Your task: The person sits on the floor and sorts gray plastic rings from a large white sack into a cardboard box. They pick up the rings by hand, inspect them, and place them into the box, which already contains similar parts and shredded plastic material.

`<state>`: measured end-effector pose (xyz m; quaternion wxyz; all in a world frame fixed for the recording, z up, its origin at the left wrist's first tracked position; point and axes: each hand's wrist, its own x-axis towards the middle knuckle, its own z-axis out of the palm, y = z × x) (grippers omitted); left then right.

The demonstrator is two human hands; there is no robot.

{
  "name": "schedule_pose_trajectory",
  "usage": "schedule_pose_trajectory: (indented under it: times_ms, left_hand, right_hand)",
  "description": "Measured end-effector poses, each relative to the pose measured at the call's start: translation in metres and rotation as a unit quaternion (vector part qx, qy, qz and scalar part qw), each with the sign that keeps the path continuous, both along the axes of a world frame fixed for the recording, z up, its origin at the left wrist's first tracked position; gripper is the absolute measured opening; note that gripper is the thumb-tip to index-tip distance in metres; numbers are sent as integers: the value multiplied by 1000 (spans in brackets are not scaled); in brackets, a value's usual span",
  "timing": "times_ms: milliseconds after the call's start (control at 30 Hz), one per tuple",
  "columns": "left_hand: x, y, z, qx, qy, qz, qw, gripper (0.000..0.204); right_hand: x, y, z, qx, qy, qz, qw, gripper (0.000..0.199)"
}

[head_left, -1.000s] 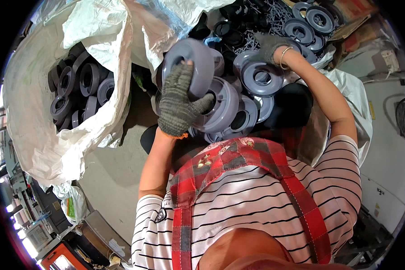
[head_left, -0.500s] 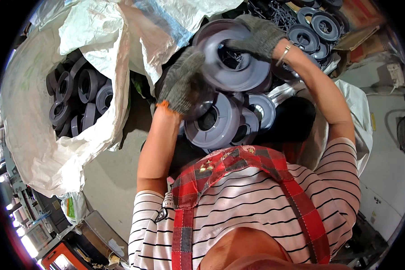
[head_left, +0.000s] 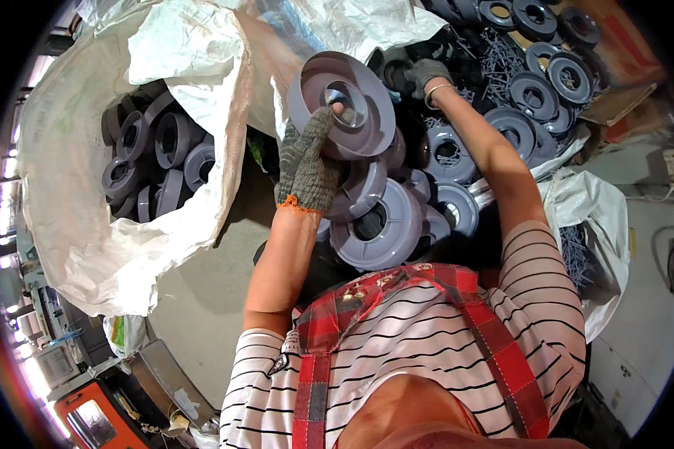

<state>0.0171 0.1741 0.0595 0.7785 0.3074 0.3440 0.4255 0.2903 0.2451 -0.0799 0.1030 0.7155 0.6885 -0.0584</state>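
Observation:
My left hand (head_left: 307,168), in a grey knit glove with an orange cuff edge, grips a grey plastic ring-shaped part (head_left: 374,123). The part is tilted, with a raised rim and a round centre hole, and a bare fingertip shows at that hole. Farther off to the right, my gloved right hand (head_left: 429,72) reaches down beside a dark round part (head_left: 397,75); its fingers are mostly lost in shadow. Below the held part, close to my body, lie more grey flanged rings (head_left: 397,232), piled on one another.
A big white woven sack (head_left: 52,202) at left holds several dark grey rings (head_left: 171,138). Thin grey plastic sticks (head_left: 502,71) and more rings (head_left: 533,93) lie at far right, near a cardboard box (head_left: 618,103). Another white sack (head_left: 610,224) with sticks stands at right.
My right hand has left the large grey ring part and moved away to the dark area beyond. My left hand now holds that part alone, tilted. The whole view has shifted slightly.

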Motion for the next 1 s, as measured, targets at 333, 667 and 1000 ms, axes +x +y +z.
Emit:
schedule_pose_trajectory:
  times_ms: [333,667,1000]
  left_hand:
    - [24,-34,12,-38,-50,-94,994,22]
    - [-28,-47,19,61,48,-162,984,22]
    - [-21,-88,30,134,-26,-146,980,37]
  right_hand:
    - [-74,-135,183,207,258,26,943,65]
    - [-114,-184,232,132,184,167,959,71]
    - [-92,-176,164,188,138,184,955,73]
